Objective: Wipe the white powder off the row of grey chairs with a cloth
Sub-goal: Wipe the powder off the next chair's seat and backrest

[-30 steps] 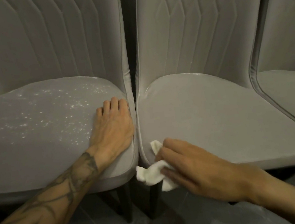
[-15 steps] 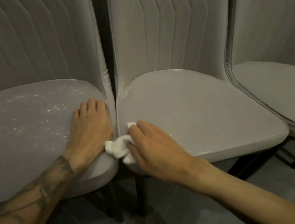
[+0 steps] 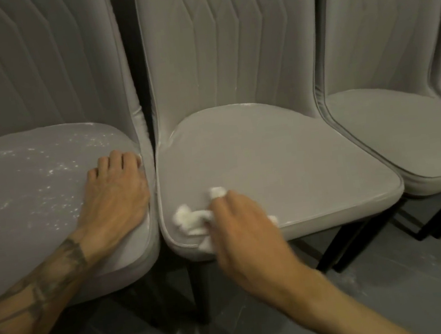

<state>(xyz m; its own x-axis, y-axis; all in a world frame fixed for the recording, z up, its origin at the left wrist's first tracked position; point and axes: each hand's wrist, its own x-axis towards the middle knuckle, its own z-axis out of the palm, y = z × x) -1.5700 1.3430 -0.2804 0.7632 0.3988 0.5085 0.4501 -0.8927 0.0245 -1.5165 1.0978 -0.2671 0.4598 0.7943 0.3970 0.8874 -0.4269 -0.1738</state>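
We see grey chairs in a row: left chair [image 3: 41, 230], middle chair [image 3: 296, 163], right chair [image 3: 403, 130]. Left hand [image 3: 114, 191] lies flat, fingers straight, on the left chair's seat by its right edge. Right hand [image 3: 237, 225], blurred, grips the cloth [image 3: 189, 219] on the middle chair's front-left corner. White powder [image 3: 56, 170] speckles the left chair's seat.

The left hand [image 3: 114, 191] lies on the left chair [image 3: 25, 218], the cloth [image 3: 192, 217] on the middle chair [image 3: 296, 163].

Ahead of your right hand [image 3: 237, 225] the middle seat [image 3: 296, 157] lay open as far as its backrest [image 3: 226, 41], which walled it off. Your left hand [image 3: 116, 190] blocked the right edge of the powdered seat [image 3: 24, 204].
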